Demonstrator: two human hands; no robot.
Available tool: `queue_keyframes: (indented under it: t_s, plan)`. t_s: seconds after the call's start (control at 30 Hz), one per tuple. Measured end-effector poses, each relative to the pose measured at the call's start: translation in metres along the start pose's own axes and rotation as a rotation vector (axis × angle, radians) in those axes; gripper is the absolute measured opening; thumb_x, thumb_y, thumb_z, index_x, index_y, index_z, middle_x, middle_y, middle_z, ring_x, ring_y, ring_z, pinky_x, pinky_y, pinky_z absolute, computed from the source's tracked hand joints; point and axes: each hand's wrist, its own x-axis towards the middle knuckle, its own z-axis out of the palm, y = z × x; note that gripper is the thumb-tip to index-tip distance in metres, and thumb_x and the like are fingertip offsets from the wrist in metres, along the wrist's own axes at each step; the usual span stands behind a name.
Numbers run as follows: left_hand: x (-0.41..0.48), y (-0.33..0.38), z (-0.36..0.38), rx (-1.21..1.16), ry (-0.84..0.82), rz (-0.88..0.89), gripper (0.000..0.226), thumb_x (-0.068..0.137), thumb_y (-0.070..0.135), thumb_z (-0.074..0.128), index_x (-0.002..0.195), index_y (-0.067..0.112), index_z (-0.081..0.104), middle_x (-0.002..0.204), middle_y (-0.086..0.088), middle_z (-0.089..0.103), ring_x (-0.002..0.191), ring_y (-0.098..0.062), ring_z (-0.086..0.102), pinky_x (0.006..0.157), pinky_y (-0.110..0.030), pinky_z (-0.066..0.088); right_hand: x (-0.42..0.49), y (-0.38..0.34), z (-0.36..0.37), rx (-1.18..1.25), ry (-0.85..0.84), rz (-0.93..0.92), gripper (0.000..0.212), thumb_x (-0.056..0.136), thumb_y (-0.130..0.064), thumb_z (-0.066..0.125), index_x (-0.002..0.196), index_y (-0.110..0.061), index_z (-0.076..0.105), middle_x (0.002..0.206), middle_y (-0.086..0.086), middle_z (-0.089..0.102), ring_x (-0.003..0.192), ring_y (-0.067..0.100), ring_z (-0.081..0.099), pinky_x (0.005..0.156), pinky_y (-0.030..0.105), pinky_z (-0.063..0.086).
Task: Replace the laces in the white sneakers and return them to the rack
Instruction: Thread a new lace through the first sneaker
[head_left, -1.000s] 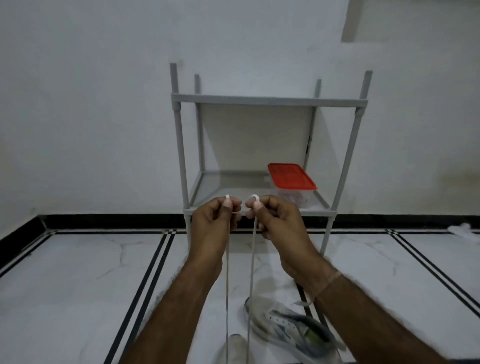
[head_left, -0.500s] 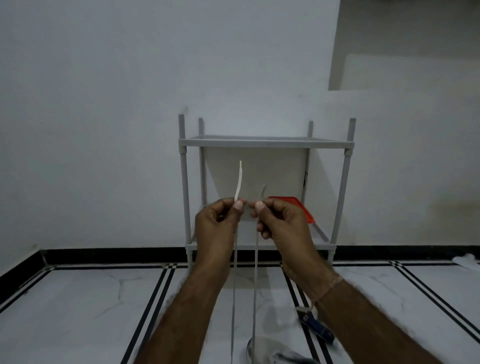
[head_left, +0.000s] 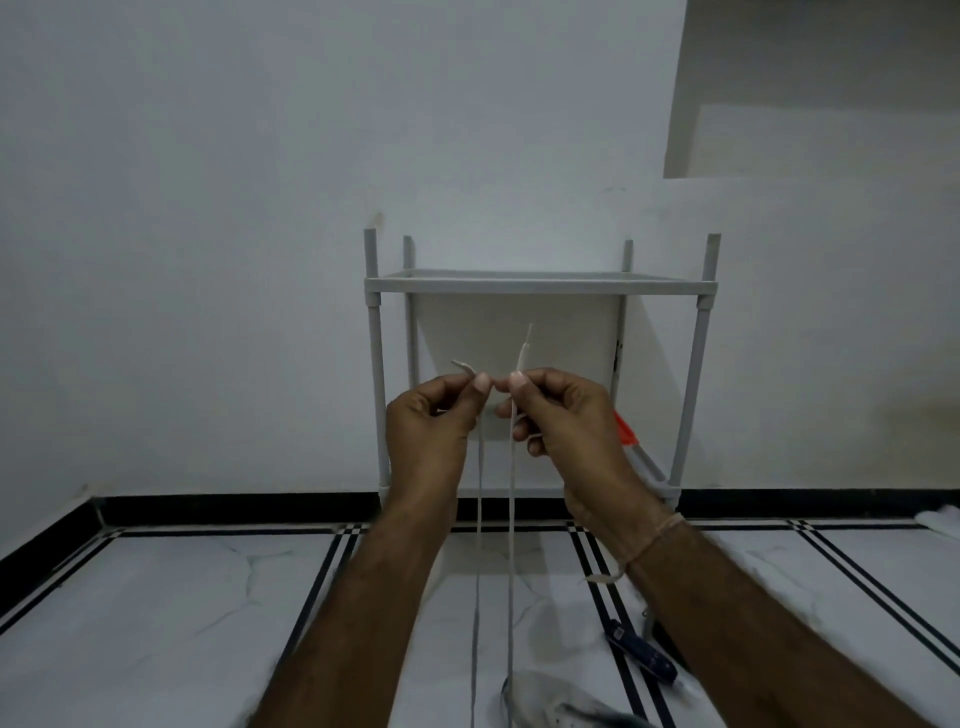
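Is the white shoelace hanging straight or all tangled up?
Straight. The thin white shoelace hangs in two separate, uncrossed strands from the left hand and right hand pinching its ends, toward the white sneaker below.

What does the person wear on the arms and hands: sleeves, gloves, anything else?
Both forearms are bare, with no sleeve in view. The left hand and the right hand wear no gloves, and I see no rings. A thin pale thread is tied round the right wrist, one loose end hanging.

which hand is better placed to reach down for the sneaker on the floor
Right hand, likely: the sneaker lies beneath that forearm, and the left hand would have to cross the hanging lace. Both pinch a lace end.
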Motion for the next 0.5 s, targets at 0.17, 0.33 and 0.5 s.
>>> queue_keyframes:
  t_s: [0.17, 0.33, 0.5]
  plan:
    - [0.004, 0.0, -0.003, 0.026, 0.003, 0.017, 0.008, 0.088, 0.027, 0.076, 0.083, 0.021, 0.077, 0.069, 0.009, 0.07, 0.06, 0.008, 0.057, 0.058, -0.01, 0.046, 0.004, 0.0, 0.002, -0.037, -0.002, 0.004, 0.019, 0.099, -0.026, 0.065, 0.1, -0.011, 0.076, 0.084, 0.007, 0.077, 0.063, 0.014, 0.06, 0.054, 0.027, 0.048]
    - [0.009, 0.001, -0.003, 0.044, 0.007, -0.014, 0.018, 0.086, 0.03, 0.077, 0.088, 0.013, 0.076, 0.074, 0.004, 0.072, 0.058, 0.007, 0.058, 0.052, -0.008, 0.045, 0.009, -0.003, 0.004, -0.048, -0.014, 0.005, 0.019, 0.099, -0.026, 0.065, 0.099, -0.009, 0.075, 0.083, 0.007, 0.076, 0.062, 0.015, 0.061, 0.054, 0.027, 0.048]
    - [0.013, -0.001, -0.008, 0.065, -0.043, -0.008, 0.022, 0.088, 0.031, 0.076, 0.089, 0.009, 0.073, 0.076, 0.002, 0.07, 0.063, 0.003, 0.059, 0.055, -0.011, 0.047, 0.01, 0.001, 0.006, -0.034, -0.014, 0.015, 0.02, 0.098, -0.024, 0.066, 0.099, -0.006, 0.075, 0.086, 0.008, 0.076, 0.063, 0.014, 0.062, 0.056, 0.026, 0.051]
